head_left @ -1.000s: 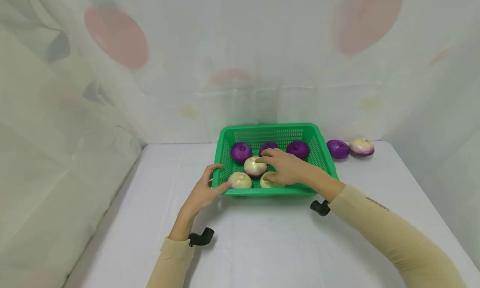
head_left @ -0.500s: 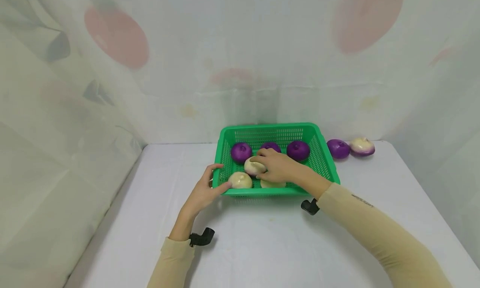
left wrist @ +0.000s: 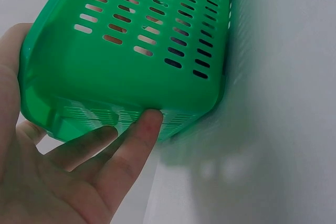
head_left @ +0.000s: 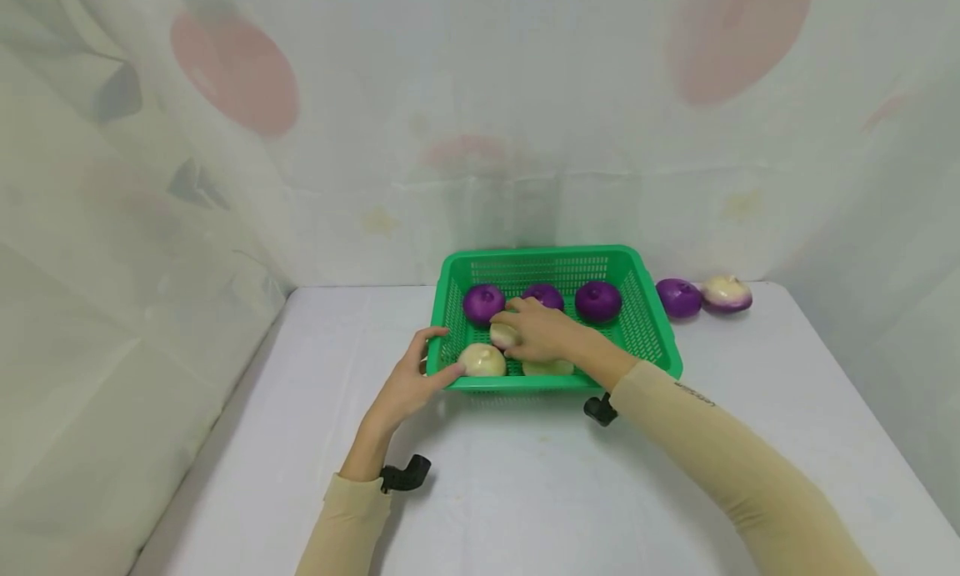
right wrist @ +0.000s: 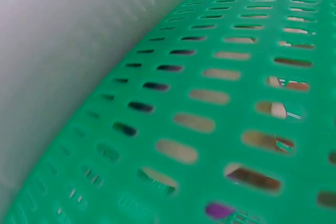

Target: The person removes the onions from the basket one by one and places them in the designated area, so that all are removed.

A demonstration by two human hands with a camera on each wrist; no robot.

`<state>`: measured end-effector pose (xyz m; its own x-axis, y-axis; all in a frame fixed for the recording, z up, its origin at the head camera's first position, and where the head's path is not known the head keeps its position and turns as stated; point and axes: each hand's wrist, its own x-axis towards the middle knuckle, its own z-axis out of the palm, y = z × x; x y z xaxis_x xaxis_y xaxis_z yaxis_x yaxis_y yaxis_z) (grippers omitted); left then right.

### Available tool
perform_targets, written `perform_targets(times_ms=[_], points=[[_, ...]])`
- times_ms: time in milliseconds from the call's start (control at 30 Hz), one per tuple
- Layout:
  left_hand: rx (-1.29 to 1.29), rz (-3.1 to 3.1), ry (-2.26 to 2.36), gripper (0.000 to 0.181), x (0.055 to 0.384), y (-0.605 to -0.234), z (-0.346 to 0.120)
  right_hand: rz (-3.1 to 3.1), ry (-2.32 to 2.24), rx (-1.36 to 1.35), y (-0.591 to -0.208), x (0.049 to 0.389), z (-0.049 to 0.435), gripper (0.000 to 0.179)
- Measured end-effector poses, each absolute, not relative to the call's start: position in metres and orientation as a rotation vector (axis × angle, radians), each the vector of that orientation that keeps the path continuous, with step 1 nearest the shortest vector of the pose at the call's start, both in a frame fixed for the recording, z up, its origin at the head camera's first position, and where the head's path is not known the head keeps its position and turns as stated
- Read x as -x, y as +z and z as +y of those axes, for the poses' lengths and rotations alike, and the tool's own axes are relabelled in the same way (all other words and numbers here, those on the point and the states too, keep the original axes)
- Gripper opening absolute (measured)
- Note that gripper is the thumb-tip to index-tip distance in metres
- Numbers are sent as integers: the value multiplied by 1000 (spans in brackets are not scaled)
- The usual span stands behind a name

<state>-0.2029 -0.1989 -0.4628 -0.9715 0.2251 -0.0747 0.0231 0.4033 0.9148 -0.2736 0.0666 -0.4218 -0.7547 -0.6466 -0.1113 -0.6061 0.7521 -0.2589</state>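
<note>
In the head view my left hand (head_left: 405,386) grips the green basket (head_left: 656,330) at its front left corner, thumb over the rim. The left wrist view has the fingers of that hand against the perforated outer wall (left wrist: 126,77). My right hand (head_left: 546,333) reaches into the basket, its fingers and thumb around a white onion (head_left: 503,336) that it partly covers. Beside that one lies another white onion (head_left: 482,360); a third white onion (head_left: 547,368) is mostly hidden below the right hand. Only the basket's perforated side (right wrist: 210,98) fills the right wrist view, without the hand.
Along the basket's back sit a purple onion (head_left: 483,304), a second purple onion (head_left: 545,296) and a third purple onion (head_left: 597,302). Outside, to the right, a purple onion (head_left: 678,298) touches a white-and-purple onion (head_left: 726,294). A white cloth covers the table (head_left: 525,484); a curtain hangs behind.
My right hand has moved left, from over the front right white onion to the middle white onion, closing its fingers around it. The left hand keeps its place on the basket.
</note>
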Motion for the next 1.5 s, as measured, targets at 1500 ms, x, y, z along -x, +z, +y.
perform_targets(times_ms=[1500], points=[[-235, 2509, 1594, 69, 203, -465, -200, 2844, -395, 1088, -385, 251, 87, 46]])
